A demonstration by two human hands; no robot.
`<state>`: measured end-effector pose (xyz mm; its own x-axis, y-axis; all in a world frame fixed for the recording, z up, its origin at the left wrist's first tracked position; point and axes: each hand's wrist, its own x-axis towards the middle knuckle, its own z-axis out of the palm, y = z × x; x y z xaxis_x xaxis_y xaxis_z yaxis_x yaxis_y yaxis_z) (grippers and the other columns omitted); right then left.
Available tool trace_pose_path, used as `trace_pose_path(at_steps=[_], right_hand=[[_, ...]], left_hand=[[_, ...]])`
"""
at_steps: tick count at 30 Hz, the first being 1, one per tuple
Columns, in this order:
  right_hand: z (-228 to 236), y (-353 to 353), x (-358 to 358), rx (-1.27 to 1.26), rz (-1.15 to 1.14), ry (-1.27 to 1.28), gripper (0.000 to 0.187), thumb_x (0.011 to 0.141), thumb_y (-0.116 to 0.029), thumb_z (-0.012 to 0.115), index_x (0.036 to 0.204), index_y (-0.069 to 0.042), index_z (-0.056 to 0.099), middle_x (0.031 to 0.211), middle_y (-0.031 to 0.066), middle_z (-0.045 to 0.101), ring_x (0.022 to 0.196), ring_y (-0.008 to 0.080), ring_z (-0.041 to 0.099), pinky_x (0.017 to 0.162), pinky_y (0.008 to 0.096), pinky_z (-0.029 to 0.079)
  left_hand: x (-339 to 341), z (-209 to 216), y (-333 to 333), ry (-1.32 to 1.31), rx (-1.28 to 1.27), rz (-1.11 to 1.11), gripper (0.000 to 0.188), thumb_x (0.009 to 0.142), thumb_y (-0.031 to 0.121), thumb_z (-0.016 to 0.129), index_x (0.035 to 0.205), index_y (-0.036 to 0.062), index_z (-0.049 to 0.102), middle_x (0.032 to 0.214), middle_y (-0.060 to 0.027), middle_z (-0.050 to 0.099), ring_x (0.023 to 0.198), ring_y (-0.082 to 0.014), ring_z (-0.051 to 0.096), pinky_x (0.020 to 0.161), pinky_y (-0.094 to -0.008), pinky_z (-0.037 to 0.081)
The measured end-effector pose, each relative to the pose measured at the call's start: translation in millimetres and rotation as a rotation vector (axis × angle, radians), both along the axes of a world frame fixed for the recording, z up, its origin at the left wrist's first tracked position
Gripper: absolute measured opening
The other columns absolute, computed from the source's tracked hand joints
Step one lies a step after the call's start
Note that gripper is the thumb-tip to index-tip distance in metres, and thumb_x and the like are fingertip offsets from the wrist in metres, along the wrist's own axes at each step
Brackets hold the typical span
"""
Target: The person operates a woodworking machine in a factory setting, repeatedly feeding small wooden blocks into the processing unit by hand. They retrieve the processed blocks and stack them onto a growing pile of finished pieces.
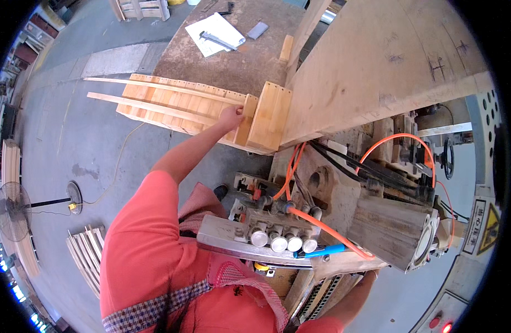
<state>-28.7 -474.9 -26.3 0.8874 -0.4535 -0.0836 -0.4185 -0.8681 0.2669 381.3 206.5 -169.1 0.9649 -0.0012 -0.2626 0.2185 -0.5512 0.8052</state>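
- Head view: left hand (231,117) curls narrow, gripping a wooden block (246,122) at the right of a block row (178,100); two strips (155,108) lie across the row;
- right hand is hidden beyond the machine (333,194); cannot tell its hold.

Grey floor (89,147), brown tabletop (263,58), standing fan (13,211)

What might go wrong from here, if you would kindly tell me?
The left hand, at the wooden block, might get pinched between neighbouring pieces. The two long wooden strips jut past the left end of the block row, so a bump could perhaps knock them off.
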Motion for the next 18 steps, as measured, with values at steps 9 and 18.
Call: trace_pose_path(at_steps=[9, 18], right_hand=[[8, 8, 1, -0.039, 0.050, 0.089, 0.045, 0.080, -0.037, 0.055, 0.109, -0.003, 0.056, 0.103, 0.0189, 0.060, 0.094, 0.0325, 0.058, 0.082, 0.0411, 0.046], [30, 52, 44, 0.076, -0.204, -0.154, 0.040, 0.080, -0.037, 0.054, 0.098, -0.002, 0.056, 0.085, 0.0228, 0.062, 0.080, 0.0349, 0.062, 0.070, 0.0448, 0.050]], left_hand=[[9, -22, -1, -0.010, 0.100, -0.016, 0.039, 0.075, 0.014, 0.053, 0.114, 0.0111, 0.057, 0.096, -0.0126, 0.064, 0.090, -0.0255, 0.062, 0.078, -0.0365, 0.049], [-127, -10, 18, -0.056, -0.034, -0.057, 0.033, 0.082, 0.009, 0.053, 0.115, 0.0044, 0.052, 0.100, -0.0105, 0.059, 0.086, -0.0175, 0.058, 0.074, -0.0291, 0.047]])
